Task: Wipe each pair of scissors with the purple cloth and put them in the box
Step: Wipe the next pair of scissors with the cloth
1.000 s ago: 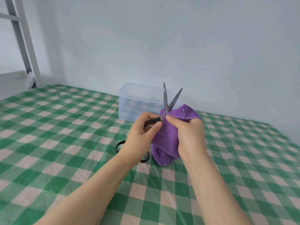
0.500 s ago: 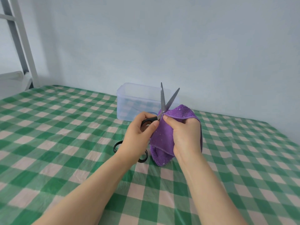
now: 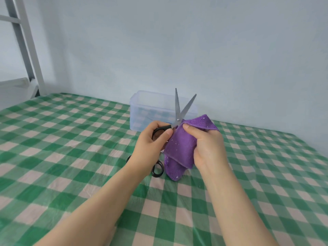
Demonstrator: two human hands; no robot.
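- Fingers [image 3: 167,134] of left hand [image 3: 150,148] grip scissors [image 3: 177,107] handle; right hand [image 3: 207,148] pinches cloth [image 3: 181,146] at pivot.
- Little changed: blades still spread, upright, before box [image 3: 142,110].
- Wiping unfinished; second pair [image 3: 157,170] waits on table [image 3: 71,139].

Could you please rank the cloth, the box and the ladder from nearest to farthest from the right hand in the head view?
1. Cloth: gripped in the right hand.
2. Box: further back, slightly left.
3. Ladder: far left, by the wall.
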